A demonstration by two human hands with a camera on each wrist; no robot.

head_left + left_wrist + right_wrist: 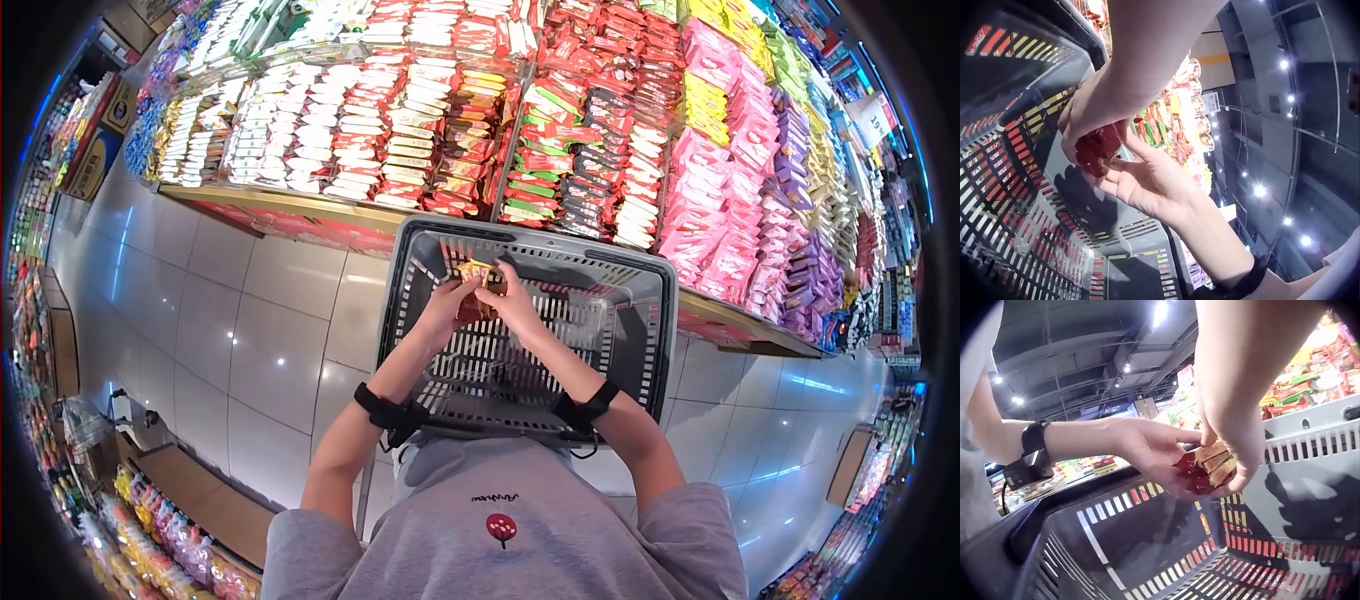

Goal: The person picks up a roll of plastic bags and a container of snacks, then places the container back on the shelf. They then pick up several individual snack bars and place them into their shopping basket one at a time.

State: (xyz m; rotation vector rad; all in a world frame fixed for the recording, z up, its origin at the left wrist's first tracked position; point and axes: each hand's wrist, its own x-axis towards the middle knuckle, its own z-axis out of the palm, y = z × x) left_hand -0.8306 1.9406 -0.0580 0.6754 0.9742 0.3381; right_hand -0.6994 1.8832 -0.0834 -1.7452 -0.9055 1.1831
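In the head view, the area from 10 to 3 o'clock is filled by a display stand (330, 207), on which wrapped packets are laid in rows by colour: white and red towards 11, red, green and black at 12, pink, yellow and purple towards 2. Pale tiled floor (260, 330) is seen at 9 o'clock. A grey slatted basket (667, 330) is set against the stand's near edge, just below the centre. Over the basket's 11 o'clock part, the left hand (455, 303) and the right hand (512, 304) are brought together. A black band is worn on each wrist, the left band (383, 412) at 7 o'clock and the right band (588, 405) at 5. By the curled fingers of both hands, a small bunch of red and cream-gold packets (1213, 464) is gripped, above the basket floor and inside its rim line. In the right wrist view, the cream-gold ones are turned upwards and the dark red ones are seen at their 8 o'clock side, near the left hand's fingers.
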